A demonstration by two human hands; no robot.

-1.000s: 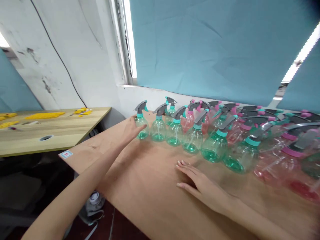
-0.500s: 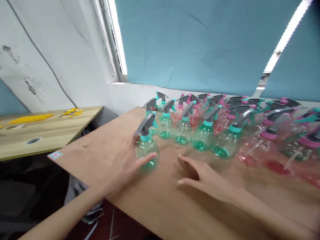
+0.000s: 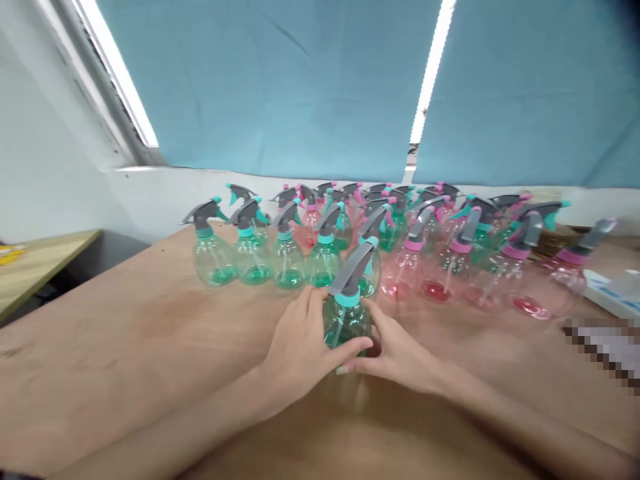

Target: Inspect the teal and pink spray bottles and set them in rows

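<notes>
A green see-through spray bottle [image 3: 345,323] with a turquoise collar and grey trigger head is between my hands, in front of the other bottles. My left hand [image 3: 305,340] is wrapped round its left side, thumb across the front. From the right, my right hand [image 3: 393,347] closes round the same bottle, its thumb low at the front near the left thumb. Fingers behind the bottle are partly hidden. Behind it stands a row of green spray bottles [image 3: 253,257], and to the right are pink spray bottles [image 3: 440,273], all upright.
The bottles stand on a brown tabletop [image 3: 125,347] along a white wall with a blue covering [image 3: 300,93]. At far right lie a white and blue box [image 3: 615,293] and a blurred-out flat object [image 3: 607,343]. Another wooden table [image 3: 45,267] is at left.
The view has swung right. My left hand has carried the green spray bottle rightward from the row's left end, and my right hand, open before, now holds it too.
</notes>
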